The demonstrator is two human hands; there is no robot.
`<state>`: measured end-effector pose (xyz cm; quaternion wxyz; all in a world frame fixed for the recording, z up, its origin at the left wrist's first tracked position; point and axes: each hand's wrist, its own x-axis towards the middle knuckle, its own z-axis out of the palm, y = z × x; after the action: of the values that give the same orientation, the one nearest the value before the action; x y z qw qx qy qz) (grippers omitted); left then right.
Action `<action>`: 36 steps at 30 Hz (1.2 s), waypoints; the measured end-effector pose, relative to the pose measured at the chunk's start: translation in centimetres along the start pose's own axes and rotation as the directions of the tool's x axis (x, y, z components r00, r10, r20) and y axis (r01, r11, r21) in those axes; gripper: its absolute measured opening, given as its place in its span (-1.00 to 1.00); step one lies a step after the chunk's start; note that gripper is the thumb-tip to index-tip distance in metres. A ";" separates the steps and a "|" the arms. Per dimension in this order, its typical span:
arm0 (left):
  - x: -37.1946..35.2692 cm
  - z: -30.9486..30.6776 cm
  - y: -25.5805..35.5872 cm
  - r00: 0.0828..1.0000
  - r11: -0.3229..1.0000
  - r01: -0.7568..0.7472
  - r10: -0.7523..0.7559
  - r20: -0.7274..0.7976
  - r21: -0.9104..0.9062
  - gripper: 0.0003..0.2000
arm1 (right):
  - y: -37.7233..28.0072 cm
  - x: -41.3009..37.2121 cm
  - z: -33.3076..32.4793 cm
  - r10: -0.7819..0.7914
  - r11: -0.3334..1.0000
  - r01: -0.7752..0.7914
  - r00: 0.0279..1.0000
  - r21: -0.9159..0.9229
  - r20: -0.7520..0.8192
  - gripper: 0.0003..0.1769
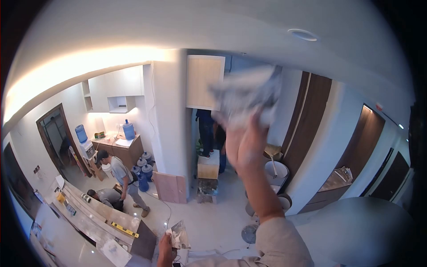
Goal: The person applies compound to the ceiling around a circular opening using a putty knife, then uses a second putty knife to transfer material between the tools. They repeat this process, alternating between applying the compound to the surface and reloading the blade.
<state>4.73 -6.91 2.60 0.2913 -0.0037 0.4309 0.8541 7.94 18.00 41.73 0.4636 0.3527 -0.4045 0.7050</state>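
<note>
My right hand (244, 147) is raised high in front of me, its fingers closed on a broad flat blade (247, 93) smeared white and grey, like a wide putty knife. Motion blurs the blade, which overlaps the pale cabinet and the ceiling edge in this view. Low at the bottom, my left hand (165, 249) grips a smaller flat scraper (180, 236) with a shiny surface and whitish smears. A grey-beige sleeve (282, 240) covers my right upper arm.
Two people, one standing (124, 175) and one crouching (106, 196), are behind a long counter (93, 218) at left. Another person (204, 129) stands on a box (208, 164) ahead. Blue water jugs (143, 171), a leaning board (170, 188) and a white bucket (276, 173) stand around the floor.
</note>
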 end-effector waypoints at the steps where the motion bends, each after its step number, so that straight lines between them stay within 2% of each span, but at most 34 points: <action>1: 0.1 0.2 0.1 1.000 1.000 -0.007 0.007 0.013 0.000 -0.80 | 1.0 -3.6 -3.3 0.195 0.981 -0.195 0.979 0.010 -0.065 -0.43; 2: 0.4 0.3 0.1 1.000 1.000 -0.013 0.013 0.023 -0.002 -0.80 | 2.9 -8.4 -7.9 0.274 0.958 -0.285 0.946 -0.042 -0.173 -0.42; 3: 0.5 0.5 0.1 0.999 1.000 -0.016 0.016 0.028 -0.005 -0.79 | 3.6 -13.2 -11.6 0.495 0.869 -0.477 0.842 0.130 -0.216 -0.41; 4: 0.4 1.6 0.6 1.000 1.000 0.017 -0.017 0.005 -0.010 -0.78 | 3.7 -18.1 -13.9 0.587 0.809 -0.564 0.754 0.166 -0.297 -0.41; 5: 0.8 1.6 0.2 0.999 1.000 -0.002 0.004 0.050 -0.024 -0.76 | 3.5 -21.9 -15.2 0.673 0.732 -0.646 0.638 0.216 -0.373 -0.40; 7: 1.6 1.7 -0.9 0.996 1.000 -0.004 0.005 0.087 -0.011 -0.73 | 2.7 -27.6 -15.9 0.699 0.708 -0.628 0.556 0.324 -0.450 -0.34; 8: 1.8 2.2 -1.2 0.998 0.997 -0.028 0.024 0.062 0.065 -0.71 | 1.8 -30.7 -15.7 0.714 0.690 -0.617 0.495 0.379 -0.494 -0.31; 9: 2.3 2.6 -2.0 0.998 1.000 -0.025 0.025 0.057 0.006 -0.70 | 1.4 -32.9 -15.1 0.686 0.696 -0.633 0.445 0.339 -0.576 -0.22; 11: 2.5 4.1 -2.4 0.999 0.992 -0.021 0.025 -0.036 0.121 -0.72 | 1.2 -37.3 -14.9 0.651 0.720 -0.604 0.416 0.341 -0.635 -0.20; 12: 3.3 4.2 -3.7 0.999 1.000 -0.021 0.022 -0.043 0.013 -0.74 | 1.1 -38.4 -14.7 0.639 0.727 -0.622 0.460 0.290 -0.616 -0.22; 14: 2.8 6.6 -3.9 0.992 1.000 -0.004 0.006 -0.129 0.015 -0.78 | 1.0 -38.9 -13.1 0.561 0.761 -0.631 0.523 0.150 -0.642 -0.25; 15: 2.7 7.9 -3.6 0.989 1.000 0.000 0.000 -0.148 -0.002 -0.79 | 1.0 -39.3 -12.9 0.502 0.767 -0.641 0.577 0.023 -0.644 -0.29; 16: 2.7 8.6 -3.5 0.990 1.000 0.002 -0.004 -0.140 -0.016 -0.78 | 0.9 -38.8 -11.8 0.446 0.797 -0.595 0.696 -0.105 -0.563 -0.33; 18: 1.9 9.5 -3.4 0.991 0.999 0.010 -0.016 -0.135 -0.045 -0.78 | 1.4 -38.0 -10.3 0.393 0.755 -0.575 0.782 -0.315 -0.485 -0.35; 20: 1.7 10.5 -2.8 0.991 0.997 -0.005 -0.004 -0.132 -0.071 -0.76 | 1.4 -37.1 -10.5 0.405 0.650 -0.467 0.880 -0.599 -0.247 -0.35; 21: 1.7 10.9 -2.5 0.988 0.995 -0.012 -0.004 -0.157 -0.100 -0.76 | 0.7 -36.3 -11.6 0.457 0.568 -0.342 0.887 -0.749 -0.058 -0.35; 22: 1.7 11.3 -2.3 0.983 0.992 -0.020 -0.004 -0.181 -0.128 -0.75 | 0.3 -35.7 -12.3 0.521 0.490 -0.176 0.844 -0.854 0.125 -0.34; 24: 1.9 11.0 -2.2 0.980 0.983 -0.040 0.004 -0.197 -0.181 -0.75 | 1.0 -35.9 -12.6 0.529 0.534 -0.308 0.848 -0.787 0.026 -0.40; 26: 2.1 9.8 -2.0 0.983 0.972 -0.057 0.014 -0.185 -0.228 -0.76 | 2.2 -36.1 -11.9 0.498 0.646 -0.543 0.832 -0.537 -0.243 -0.55; 27: 2.2 9.2 -1.6 0.985 0.975 -0.065 0.029 -0.168 -0.214 -0.76 | 1.6 -35.9 -14.0 0.591 0.419 -0.453 0.794 -0.787 -0.142 -0.59; 28: 2.2 9.0 -1.2 0.988 0.977 -0.075 0.045 -0.149 -0.199 -0.77 | 1.0 -35.7 -16.1 0.672 0.202 -0.233 0.740 -0.951 -0.038 -0.63; 29: 2.4 8.6 -0.7 0.990 0.979 -0.085 0.062 -0.129 -0.187 -0.78 | 0.8 -35.9 -17.4 0.740 0.099 -0.110 0.673 -0.989 0.000 -0.64; 32: 2.4 7.7 1.9 0.995 0.994 0.072 -0.077 -0.059 -0.076 -0.78 | -0.7 -32.7 -17.9 0.706 0.216 -0.137 0.706 -0.967 0.058 -0.64; 35: 3.6 5.2 1.4 0.983 0.979 0.182 -0.185 0.020 0.091 -0.74 | -1.4 -27.9 -15.6 0.698 0.353 0.066 0.645 -0.933 0.309 -0.65; 36: 3.5 5.2 1.4 0.977 0.969 0.211 -0.215 0.013 0.130 -0.73 | -1.5 -26.9 -14.4 0.722 0.366 0.108 0.594 -0.924 0.355 -0.66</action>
<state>2.36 -1.97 6.05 0.3868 -0.0196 0.4779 0.7884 16.24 21.43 12.54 0.2095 0.2083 -0.9200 0.2576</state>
